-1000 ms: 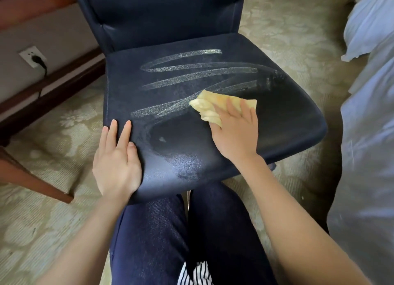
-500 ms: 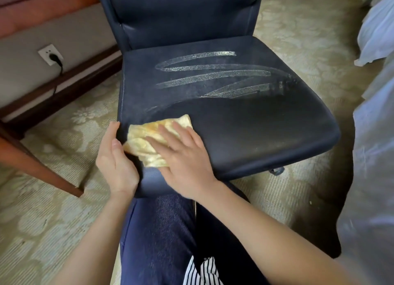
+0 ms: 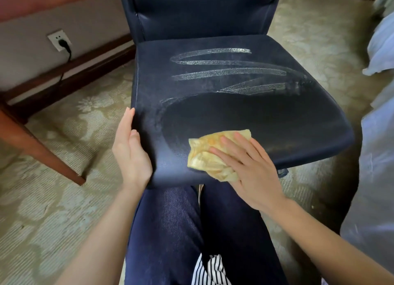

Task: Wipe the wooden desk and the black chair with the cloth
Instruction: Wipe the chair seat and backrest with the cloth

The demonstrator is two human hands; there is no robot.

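Observation:
The black chair (image 3: 266, 118) stands in front of me, its seat streaked with pale zigzag wipe marks at the back and a dark wiped patch toward the front. A crumpled yellow cloth (image 3: 207, 157) lies on the front edge of the seat. My right hand (image 3: 249, 167) presses down on the cloth with straight, spread fingers. My left hand (image 3: 130, 152) rests flat against the seat's left front edge, thumb on top. A brown leg of the wooden desk (image 3: 40, 150) slants across the left side.
Patterned beige carpet (image 3: 64, 210) covers the floor. A wall socket (image 3: 58, 39) with a black plug sits low on the left wall above a dark baseboard. Pale bedding (image 3: 377, 157) hangs along the right edge. My legs in dark trousers (image 3: 181, 231) reach under the seat.
My right hand has swept the cloth from the seat's left front corner back rightward along the front edge. My left hand has stayed on the seat's left edge.

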